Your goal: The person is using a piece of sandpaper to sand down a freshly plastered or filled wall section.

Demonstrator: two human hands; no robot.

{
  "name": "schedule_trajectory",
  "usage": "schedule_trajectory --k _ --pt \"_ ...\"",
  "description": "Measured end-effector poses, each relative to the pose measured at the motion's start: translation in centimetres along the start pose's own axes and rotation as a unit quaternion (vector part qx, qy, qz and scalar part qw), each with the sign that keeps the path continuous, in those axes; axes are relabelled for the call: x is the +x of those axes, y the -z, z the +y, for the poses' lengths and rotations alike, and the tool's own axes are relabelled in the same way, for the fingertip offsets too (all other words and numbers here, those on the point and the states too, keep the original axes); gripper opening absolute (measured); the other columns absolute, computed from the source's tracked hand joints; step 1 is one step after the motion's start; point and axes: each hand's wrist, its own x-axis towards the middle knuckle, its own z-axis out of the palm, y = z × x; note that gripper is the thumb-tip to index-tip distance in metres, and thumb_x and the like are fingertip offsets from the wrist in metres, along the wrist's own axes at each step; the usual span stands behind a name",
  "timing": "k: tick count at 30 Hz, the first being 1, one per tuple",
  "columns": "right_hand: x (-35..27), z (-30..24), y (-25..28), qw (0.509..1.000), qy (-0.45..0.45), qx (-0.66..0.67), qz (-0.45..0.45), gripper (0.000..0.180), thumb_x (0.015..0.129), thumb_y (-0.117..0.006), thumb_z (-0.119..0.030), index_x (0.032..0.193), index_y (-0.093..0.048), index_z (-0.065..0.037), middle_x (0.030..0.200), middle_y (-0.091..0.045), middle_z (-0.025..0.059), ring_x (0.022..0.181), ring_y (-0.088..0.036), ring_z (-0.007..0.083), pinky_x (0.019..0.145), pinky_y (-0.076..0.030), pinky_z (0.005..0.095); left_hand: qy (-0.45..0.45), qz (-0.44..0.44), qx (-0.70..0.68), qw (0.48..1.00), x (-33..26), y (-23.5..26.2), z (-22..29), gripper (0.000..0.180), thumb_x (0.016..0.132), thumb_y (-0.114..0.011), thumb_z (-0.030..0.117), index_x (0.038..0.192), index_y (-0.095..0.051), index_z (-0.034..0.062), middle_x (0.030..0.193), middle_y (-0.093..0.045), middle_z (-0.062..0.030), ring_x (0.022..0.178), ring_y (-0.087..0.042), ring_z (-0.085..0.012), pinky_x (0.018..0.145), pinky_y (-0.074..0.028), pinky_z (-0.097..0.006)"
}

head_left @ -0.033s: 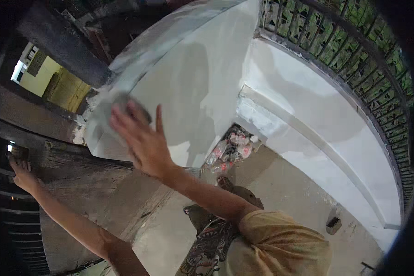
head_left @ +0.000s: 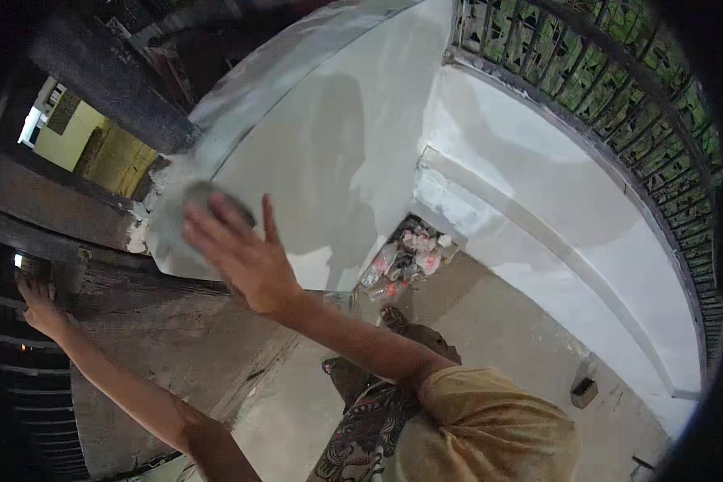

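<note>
My right hand [head_left: 245,261] is stretched over a dark grey rounded pad [head_left: 237,207], its fingers flattened across the back and its thumb held apart. Motion smears both the pad and the fingertips. That pad lies against the lower left part of a pale, smooth-coated wall [head_left: 305,177], close to its rough end. Far to the left, my left hand [head_left: 42,309] rests at a dark metal gate [head_left: 56,277]. Its fingers look extended and apart, though the exact contact is too dark to make out.
Crumpled plastic bags and bottles [head_left: 406,257] fill the wall corner. A second white wall [head_left: 530,161] with a ledge curves along the right, topped by a dark railing [head_left: 610,80]. A small box-like block [head_left: 584,392] sits on the concrete floor [head_left: 514,329].
My right hand and the pad have shifted slightly left and down along the wall. My left hand stays in place.
</note>
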Motion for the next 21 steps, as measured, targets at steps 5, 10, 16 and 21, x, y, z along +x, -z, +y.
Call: schedule_trajectory --k 5,10,16,21 --pt "-0.9 0.7 -0.7 0.996 0.038 -0.064 -0.057 0.081 0.088 -0.066 -0.008 0.162 -0.035 -0.022 0.171 -0.03 -0.0006 0.158 -0.026 0.025 0.123 -0.009 0.0734 -0.043 -0.017 -0.001 0.999 1.9 3.2 -2.1 0.051 0.11 -0.047 0.028 0.149 -0.051 -0.0053 0.146 -0.055 -0.0275 0.131 -0.058 -0.0365 0.103 -0.054 -0.048" --pt "-1.2 1.8 0.9 0.998 -0.018 -0.053 0.001 0.083 0.089 -0.065 -0.01 0.164 -0.031 -0.023 0.172 -0.028 0.0007 0.159 -0.024 0.0256 0.123 -0.009 0.0718 0.015 0.0 -0.076 0.997 1.0 1.2 -2.5 0.05 0.102 -0.067 0.036 0.128 -0.068 -0.0062 0.101 -0.071 -0.013 0.093 -0.067 -0.0216 0.08 -0.054 -0.033" --pt "-2.9 -0.8 -1.1 0.987 0.122 -0.055 -0.091 0.08 0.091 -0.064 -0.006 0.163 -0.033 -0.021 0.172 -0.028 0.0029 0.158 -0.026 0.0278 0.126 -0.008 0.0664 -0.006 0.017 -0.081 0.997 1.9 3.0 -1.7 0.044 0.1 -0.07 0.035 0.11 -0.068 -0.0075 0.097 -0.069 -0.011 0.084 -0.063 -0.0168 0.072 -0.049 -0.032" --pt "-1.4 5.6 1.7 0.996 -0.058 -0.068 0.003 0.055 0.11 -0.033 -0.034 0.161 -0.039 -0.015 0.169 -0.032 0.0094 0.158 -0.023 0.0353 0.125 -0.001 0.0661 0.006 0.008 -0.084 0.996 -0.1 1.3 -1.0 0.033 0.099 -0.071 0.037 0.091 -0.06 0.0067 0.071 -0.049 0.004 0.062 -0.048 -0.0049 0.056 -0.038 -0.026"
